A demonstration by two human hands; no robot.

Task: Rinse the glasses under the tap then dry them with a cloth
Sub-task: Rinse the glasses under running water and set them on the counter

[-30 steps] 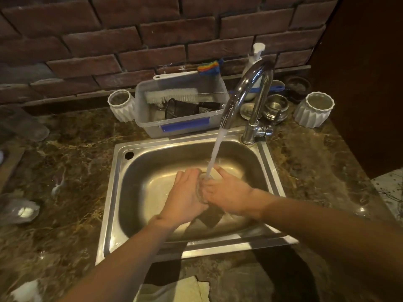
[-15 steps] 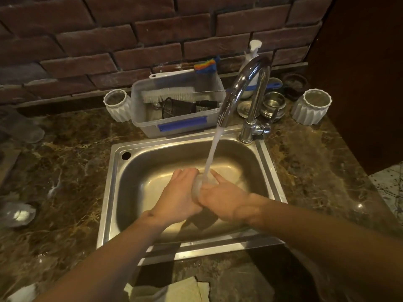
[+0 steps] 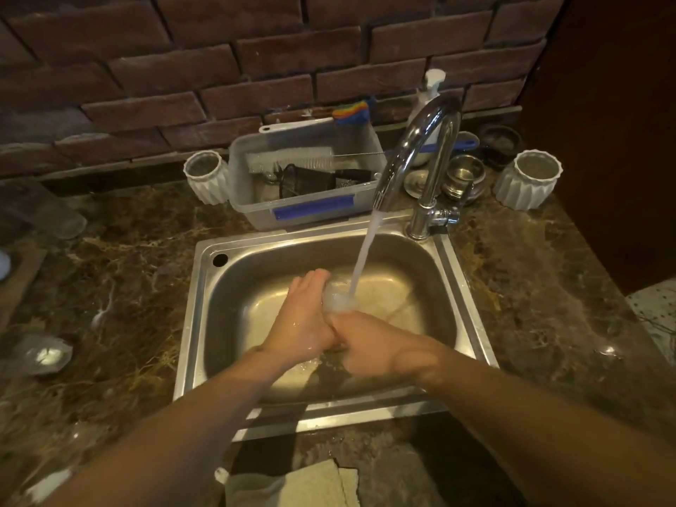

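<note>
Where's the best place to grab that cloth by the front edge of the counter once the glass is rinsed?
Probably pinch the cloth at its far, upper edge, coming from above with the left hand, which is nearer. It lies flat and folded on the counter just in front of the sink, so only an edge offers something to lift.

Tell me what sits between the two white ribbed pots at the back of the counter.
In the head view: a clear plastic tub holding brushes, the chrome tap and stacked small steel bowls.
</note>
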